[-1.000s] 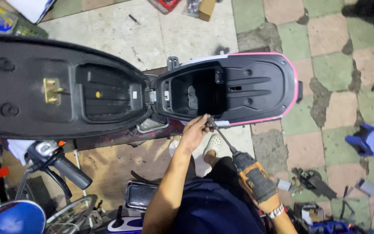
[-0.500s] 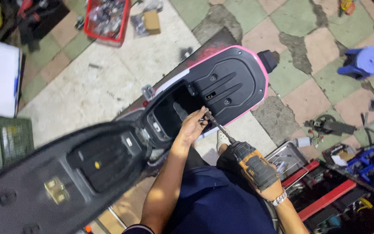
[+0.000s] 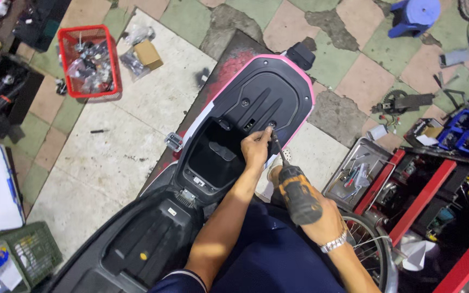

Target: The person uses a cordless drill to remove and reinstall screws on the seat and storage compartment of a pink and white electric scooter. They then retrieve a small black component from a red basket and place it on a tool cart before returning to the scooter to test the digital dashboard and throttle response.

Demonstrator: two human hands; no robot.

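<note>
Item one: my right grip (image 3: 321, 220), clenched around the handle of an orange-and-black power driver (image 3: 298, 194), wrist bearing a metal watch band (image 3: 334, 242).

Item two: the driver's long bit (image 3: 278, 147), slanting up to a fastener hole at the rear of the black scooter storage tub (image 3: 245, 125).

Item three: my left grip (image 3: 256, 149), fingertips pinched at the bit tip, resting on the tub rim; whether they hold a screw I cannot tell.

Item four: pink body panel (image 3: 306, 89) edging the tub.

Item five: red basket (image 3: 90, 61) of parts on the floor, well apart to the left.

Item six: metal tray (image 3: 354, 173) of tools, near my right side.
</note>
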